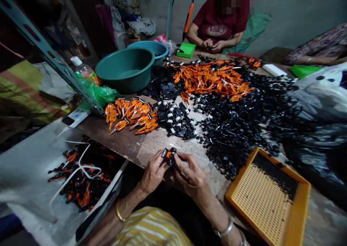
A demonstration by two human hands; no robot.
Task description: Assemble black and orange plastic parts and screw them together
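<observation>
Between my two hands, at the near edge of the wooden table (130, 144), is a small orange and black toy part (169, 155) with a black wheel-like piece. My left hand (154, 172) pinches its left side, and my right hand (191, 172) grips its right side. Just beyond lie black parts with white pieces (177, 119) and a group of orange pieces (135, 112). A large heap of small black parts (230, 126) spreads to the right, with an orange heap (211, 77) behind it.
A yellow perforated tray (267, 199) with small black bits stands at the right. Back left are a green basin (124, 68), a blue basin (151, 49) and a bottle (81, 68). A box of orange-black pieces (27, 173) is lower left. Two other people sit across the table.
</observation>
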